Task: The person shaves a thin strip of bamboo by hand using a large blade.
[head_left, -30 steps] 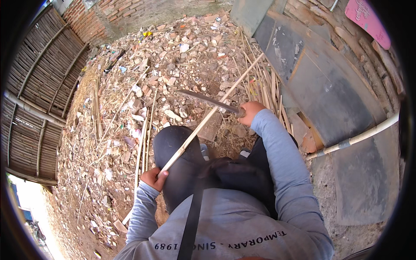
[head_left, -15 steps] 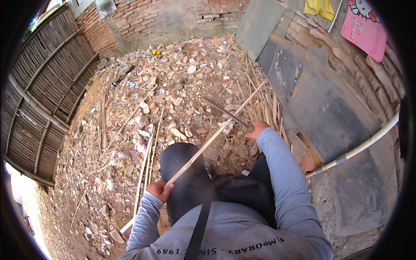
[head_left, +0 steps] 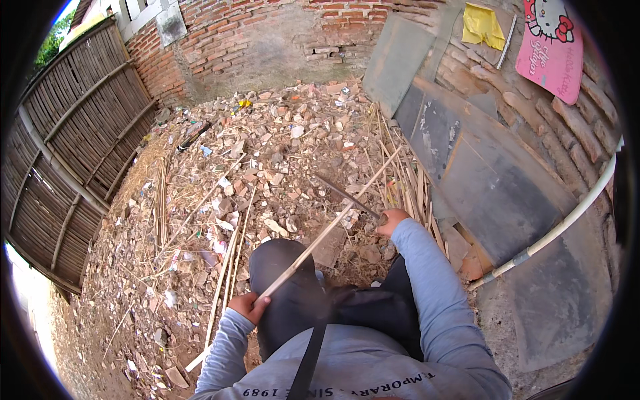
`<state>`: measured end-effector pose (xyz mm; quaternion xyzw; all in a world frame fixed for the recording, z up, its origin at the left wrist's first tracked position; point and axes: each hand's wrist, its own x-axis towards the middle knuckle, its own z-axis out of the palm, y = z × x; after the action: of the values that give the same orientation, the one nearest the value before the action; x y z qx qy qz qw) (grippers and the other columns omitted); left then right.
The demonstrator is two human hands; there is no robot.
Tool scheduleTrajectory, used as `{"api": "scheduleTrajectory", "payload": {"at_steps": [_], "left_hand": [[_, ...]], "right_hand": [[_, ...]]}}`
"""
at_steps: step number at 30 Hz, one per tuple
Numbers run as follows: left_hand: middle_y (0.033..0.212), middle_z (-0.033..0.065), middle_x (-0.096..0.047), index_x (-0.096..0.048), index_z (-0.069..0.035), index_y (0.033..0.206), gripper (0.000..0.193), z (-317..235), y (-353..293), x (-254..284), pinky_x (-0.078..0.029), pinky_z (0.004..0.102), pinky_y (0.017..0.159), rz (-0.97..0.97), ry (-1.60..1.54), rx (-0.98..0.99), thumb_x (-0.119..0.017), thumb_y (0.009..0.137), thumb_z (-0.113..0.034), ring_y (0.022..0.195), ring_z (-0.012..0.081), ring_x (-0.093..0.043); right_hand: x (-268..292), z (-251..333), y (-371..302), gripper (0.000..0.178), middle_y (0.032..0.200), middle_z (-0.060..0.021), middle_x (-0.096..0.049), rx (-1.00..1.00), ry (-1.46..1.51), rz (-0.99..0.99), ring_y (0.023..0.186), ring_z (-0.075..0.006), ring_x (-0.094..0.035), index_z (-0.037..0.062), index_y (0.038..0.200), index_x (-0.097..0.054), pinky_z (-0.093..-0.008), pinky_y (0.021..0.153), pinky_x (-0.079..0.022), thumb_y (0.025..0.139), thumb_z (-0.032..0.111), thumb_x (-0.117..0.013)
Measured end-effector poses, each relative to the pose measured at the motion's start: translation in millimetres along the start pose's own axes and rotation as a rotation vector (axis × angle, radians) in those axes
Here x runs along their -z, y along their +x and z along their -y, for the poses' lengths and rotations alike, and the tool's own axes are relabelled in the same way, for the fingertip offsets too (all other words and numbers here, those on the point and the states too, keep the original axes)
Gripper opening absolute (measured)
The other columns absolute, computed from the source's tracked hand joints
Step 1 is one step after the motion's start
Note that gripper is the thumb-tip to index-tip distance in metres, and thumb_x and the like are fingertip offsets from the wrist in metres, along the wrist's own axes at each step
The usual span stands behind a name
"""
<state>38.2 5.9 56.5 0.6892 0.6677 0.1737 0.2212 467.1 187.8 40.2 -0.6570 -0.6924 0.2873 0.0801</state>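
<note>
- Gripping the near end of a pale strip (head_left: 303, 255), the left hand (head_left: 249, 307) rests beside the left knee (head_left: 283, 265) in the head view, thumb along the top and fingers curled round.
- The strip slants away over that knee, its far end above the rubble ground (head_left: 277, 157) and the loose strips (head_left: 408, 183) on the right.
- The right hand (head_left: 393, 222) is closed round the handle of a long-bladed knife (head_left: 337, 188), whose blade points up and left and crosses the strip; whether its edge bites in, I cannot tell.
- Compared with a second ago, the blade crosses the strip closer to its far end, and shows a narrower face.
- The left hand has kept its hold on the near end throughout.
- The view has tilted up since then: more of the brick wall (head_left: 267, 50) shows, and a yellow sheet (head_left: 484, 27) has come in above the dark panels (head_left: 508, 190).
</note>
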Motion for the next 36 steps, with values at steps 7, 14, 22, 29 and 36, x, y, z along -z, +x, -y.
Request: {"api": "scheduleTrajectory", "payload": {"at_steps": [7, 14, 22, 29, 36], "left_hand": [[0.058, 0.019, -0.056, -0.06, 0.0, 0.071, 0.048, 2, 2, -4, -0.046, 0.0414, 0.055, 0.031, 0.044, 0.017, -0.061, 0.085, -0.047, 0.057, 0.0355, -0.059], [0.058, 0.0191, -0.056, -0.06, -0.001, 0.071, 0.048, 1, -1, -3, -0.046, 0.0416, 0.055, -0.007, 0.061, -0.009, -0.061, 0.085, -0.047, 0.056, 0.0363, -0.059], [0.057, 0.0187, -0.055, -0.059, -0.001, 0.07, 0.047, 6, 1, -8, -0.046, 0.0415, 0.055, -0.023, 0.037, -0.032, -0.062, 0.085, -0.046, 0.055, 0.0361, -0.058], [0.057, 0.0184, -0.056, -0.062, -0.001, 0.072, 0.048, 4, -1, -5, -0.047, 0.0404, 0.055, 0.001, 0.01, 0.0, -0.062, 0.085, -0.047, 0.055, 0.0339, -0.06], [0.057, 0.0182, -0.057, -0.062, -0.001, 0.073, 0.048, 4, -1, -5, -0.047, 0.0402, 0.056, -0.009, 0.048, 0.005, -0.061, 0.085, -0.048, 0.056, 0.0337, -0.06]], "right_hand": [[-9, -1, -3, 0.033, 0.086, -0.017, -0.067, 0.057, -0.076, -0.11, 0.084, -0.0352, -0.064, 0.0078, 0.088, -0.068, -0.0415, 0.079, -0.051, 0.065, 0.032, -0.068], [0, 4, -5, 0.035, 0.084, -0.0169, -0.067, 0.079, -0.089, -0.048, 0.082, -0.0349, -0.064, 0.007, 0.089, -0.068, -0.0417, 0.077, -0.051, 0.065, 0.033, -0.07], [-12, -15, 6, 0.039, 0.083, -0.0177, -0.066, 0.027, 0.018, -0.196, 0.082, -0.0331, -0.064, 0.0048, 0.09, -0.068, -0.0407, 0.075, -0.051, 0.066, 0.035, -0.074], [-1, 15, -16, 0.033, 0.085, -0.017, -0.066, 0.114, -0.092, -0.079, 0.084, -0.035, -0.063, 0.0081, 0.088, -0.067, -0.0416, 0.077, -0.05, 0.067, 0.033, -0.07], [-2, 4, -7, 0.044, 0.086, -0.0168, -0.068, 0.044, -0.051, -0.129, 0.084, -0.033, -0.065, 0.0047, 0.096, -0.068, -0.0406, 0.078, -0.051, 0.066, 0.037, -0.073]]}}
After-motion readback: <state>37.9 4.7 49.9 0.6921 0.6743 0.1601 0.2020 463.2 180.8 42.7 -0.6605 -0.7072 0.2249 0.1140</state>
